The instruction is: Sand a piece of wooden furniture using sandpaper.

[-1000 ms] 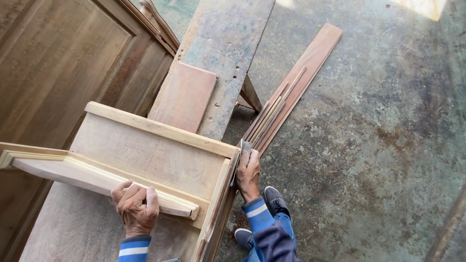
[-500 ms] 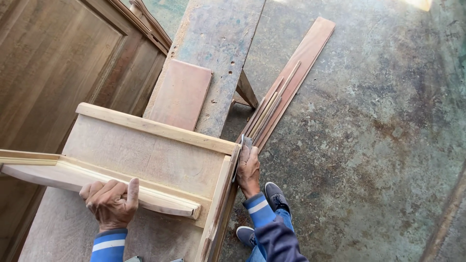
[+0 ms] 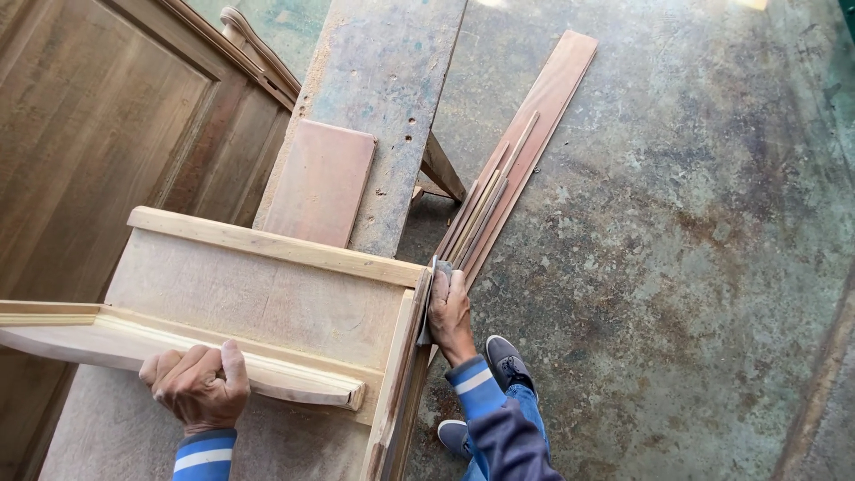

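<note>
— Left hand (image 3: 198,385) wrapped around the pale moulded front rail (image 3: 178,352); right hand (image 3: 448,312) pressing small grey sanding block (image 3: 433,298) flat against pale wooden cabinet frame (image 3: 267,294).
— Could have tipped off the long grey workbench (image 3: 378,98) beyond, if pushed hard.

Pale, unfinished tan on the wooden drawer frame (image 3: 267,294). Reddish-brown on the small board (image 3: 322,181) and the long plank (image 3: 543,107). Blue with a white stripe on both sleeve cuffs (image 3: 204,454). Mottled grey-green with rusty stains across the concrete floor (image 3: 695,267). Dark brown on the panelled door (image 3: 98,151).
</note>
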